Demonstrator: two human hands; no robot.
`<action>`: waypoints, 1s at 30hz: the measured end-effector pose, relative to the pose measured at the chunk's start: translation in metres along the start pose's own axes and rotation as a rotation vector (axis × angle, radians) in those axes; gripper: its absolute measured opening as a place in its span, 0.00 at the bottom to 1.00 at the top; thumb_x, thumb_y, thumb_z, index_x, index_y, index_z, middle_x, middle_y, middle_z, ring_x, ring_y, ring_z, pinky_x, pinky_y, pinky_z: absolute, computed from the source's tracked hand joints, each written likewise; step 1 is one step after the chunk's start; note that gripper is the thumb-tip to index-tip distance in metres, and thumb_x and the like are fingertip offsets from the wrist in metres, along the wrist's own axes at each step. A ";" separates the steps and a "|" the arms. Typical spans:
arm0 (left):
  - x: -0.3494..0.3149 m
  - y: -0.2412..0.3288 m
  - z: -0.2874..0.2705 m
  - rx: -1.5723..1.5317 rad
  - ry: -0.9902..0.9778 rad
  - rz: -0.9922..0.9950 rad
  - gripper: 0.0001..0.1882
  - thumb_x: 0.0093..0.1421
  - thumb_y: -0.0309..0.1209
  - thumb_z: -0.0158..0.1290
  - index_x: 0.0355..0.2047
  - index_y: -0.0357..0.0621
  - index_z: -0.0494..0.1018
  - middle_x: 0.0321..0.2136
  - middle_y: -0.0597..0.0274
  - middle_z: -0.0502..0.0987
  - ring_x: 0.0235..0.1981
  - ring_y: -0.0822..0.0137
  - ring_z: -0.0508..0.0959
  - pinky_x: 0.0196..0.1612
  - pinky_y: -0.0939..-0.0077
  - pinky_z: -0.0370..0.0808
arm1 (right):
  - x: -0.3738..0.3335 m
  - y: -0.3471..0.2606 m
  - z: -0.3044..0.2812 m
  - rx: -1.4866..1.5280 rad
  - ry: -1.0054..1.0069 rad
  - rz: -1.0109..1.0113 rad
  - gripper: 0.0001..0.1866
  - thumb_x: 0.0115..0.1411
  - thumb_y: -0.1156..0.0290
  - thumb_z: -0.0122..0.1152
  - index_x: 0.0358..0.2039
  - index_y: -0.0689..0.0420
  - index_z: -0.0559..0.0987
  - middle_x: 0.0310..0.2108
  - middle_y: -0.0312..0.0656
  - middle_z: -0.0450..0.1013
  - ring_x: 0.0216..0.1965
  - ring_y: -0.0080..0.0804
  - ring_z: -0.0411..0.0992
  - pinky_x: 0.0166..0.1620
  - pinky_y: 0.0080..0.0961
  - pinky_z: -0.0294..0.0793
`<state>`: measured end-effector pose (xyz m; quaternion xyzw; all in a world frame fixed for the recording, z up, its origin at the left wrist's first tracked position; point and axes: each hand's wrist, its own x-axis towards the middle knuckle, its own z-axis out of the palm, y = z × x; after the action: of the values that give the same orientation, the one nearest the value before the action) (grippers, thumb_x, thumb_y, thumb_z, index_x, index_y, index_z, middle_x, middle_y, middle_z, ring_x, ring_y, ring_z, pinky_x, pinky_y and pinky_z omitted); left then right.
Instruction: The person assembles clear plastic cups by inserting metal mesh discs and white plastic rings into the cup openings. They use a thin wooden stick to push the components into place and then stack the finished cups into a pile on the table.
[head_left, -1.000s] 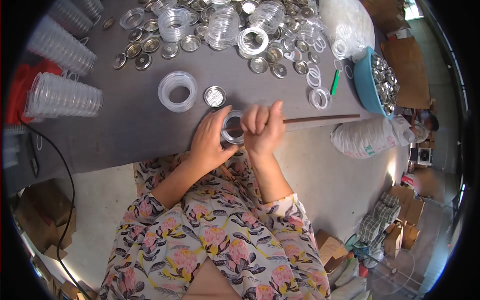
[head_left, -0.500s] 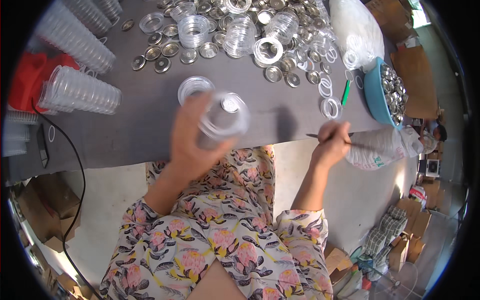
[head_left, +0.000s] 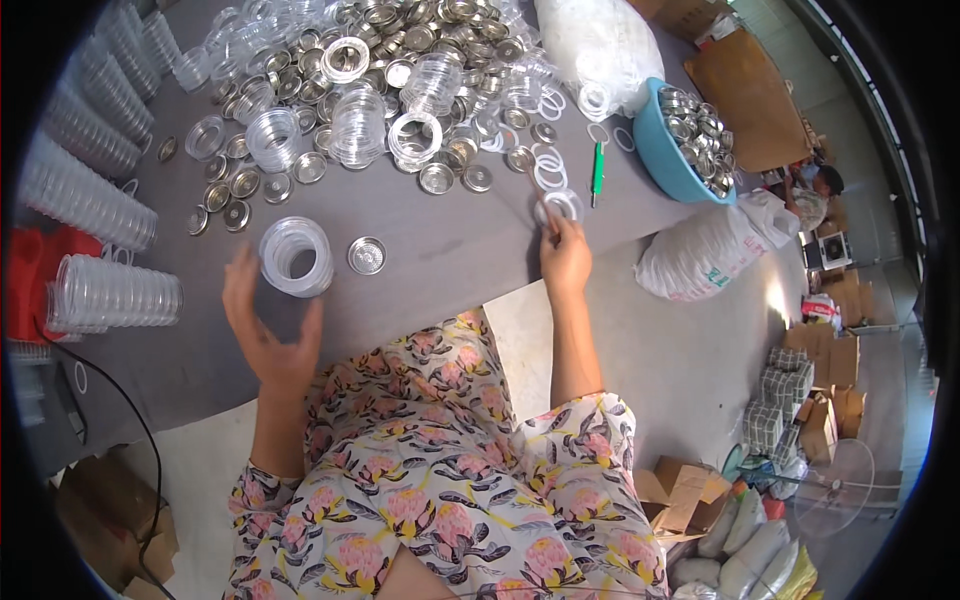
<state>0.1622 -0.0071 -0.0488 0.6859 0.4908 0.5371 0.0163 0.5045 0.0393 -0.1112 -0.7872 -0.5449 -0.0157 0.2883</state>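
Note:
My left hand (head_left: 275,335) is open, its thumb and fingers spread around the near side of a short stack of clear plastic ring lids (head_left: 297,232) on the grey table. Whether the fingertips touch the stack I cannot tell. Just right of it lies a single round silver metal cap (head_left: 367,256), with small holes or dimples. My right hand (head_left: 566,258) is closed on a thin, dark, stick-like tool (head_left: 528,202), which points up and left and is partly blurred. Right at its fingertips lies a small pile of white sealing rings (head_left: 560,204).
Metal caps (head_left: 420,40) and clear ring lids (head_left: 358,125) heap across the far table. Stacked clear cups (head_left: 115,292) stand at left beside a red object (head_left: 45,270). A green-handled tool (head_left: 598,172), blue basin of caps (head_left: 655,140) and white sack (head_left: 700,250) are at right.
My left hand has let go of the clear plastic piece it held and opened beside the stack. My right hand has moved forward to the white rings, tool still in it. The view has shifted.

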 end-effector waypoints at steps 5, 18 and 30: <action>-0.033 0.025 0.019 -0.334 -0.418 0.245 0.29 0.42 0.28 0.61 0.47 0.39 0.66 0.47 0.48 0.68 0.50 0.52 0.68 0.51 0.60 0.66 | -0.051 -0.054 -0.017 0.387 -0.321 -0.269 0.10 0.49 0.72 0.59 0.35 0.53 0.77 0.36 0.43 0.73 0.31 0.42 0.73 0.33 0.33 0.72; -0.031 0.024 0.104 -0.287 -0.558 -0.176 0.42 0.40 0.34 0.64 0.55 0.37 0.57 0.51 0.46 0.64 0.53 0.48 0.64 0.55 0.60 0.62 | -0.055 -0.115 -0.045 1.826 -0.164 0.350 0.30 0.65 0.53 0.37 0.06 0.48 0.52 0.09 0.32 0.51 0.11 0.20 0.43 0.15 0.19 0.44; -0.045 0.023 0.099 -0.306 -0.466 -0.223 0.42 0.38 0.32 0.65 0.54 0.37 0.58 0.48 0.48 0.66 0.51 0.49 0.66 0.53 0.60 0.63 | -0.042 -0.117 -0.015 1.611 -0.103 -0.156 0.28 0.66 0.59 0.39 0.08 0.53 0.55 0.06 0.33 0.51 0.10 0.22 0.50 0.15 0.21 0.48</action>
<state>0.2542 0.0000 -0.1102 0.7220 0.4597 0.4279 0.2904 0.3908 0.0247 -0.0615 -0.2975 -0.4548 0.3977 0.7393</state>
